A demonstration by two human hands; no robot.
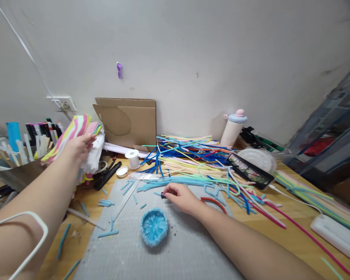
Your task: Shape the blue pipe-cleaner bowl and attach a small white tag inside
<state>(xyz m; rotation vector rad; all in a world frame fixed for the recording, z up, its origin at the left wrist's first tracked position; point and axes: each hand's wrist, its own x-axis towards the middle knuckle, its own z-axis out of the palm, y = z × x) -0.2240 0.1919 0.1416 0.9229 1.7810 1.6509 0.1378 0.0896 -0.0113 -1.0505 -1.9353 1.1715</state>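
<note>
Black or nearly black is the small piece (163, 195) which the fingertips of the right hand (179, 195) pinch together, above the middle of the grey mat (192, 241); what exactly it is, I cannot tell. A short blue stem sticks out just beside it on the left. The left hand (79, 147) is stretched far to the left side, against a striped cloth (71, 134) of pink, yellow and white; its fingers are bent, but I cannot tell if they grip the cloth or only touch it. A white cloth (95, 153) hangs just beside this hand. Nearer to the body than the right hand, a fluffy blue bowl (154, 226) stands upright on the mat, apart from both hands. Cut blue pieces lie on the mat to the left of the bowl. Behind the right hand there is a row of long light blue stems (169, 183), and farther back a big heap of stems in many colours (189, 153). To the left of this heap stands a white spool (132, 159), with a small round lid (122, 172) near it. A phone (251, 170) leans on the right, and behind it is a pale bottle (233, 128). Folded cardboard (128, 122) rests against the wall.
</note>
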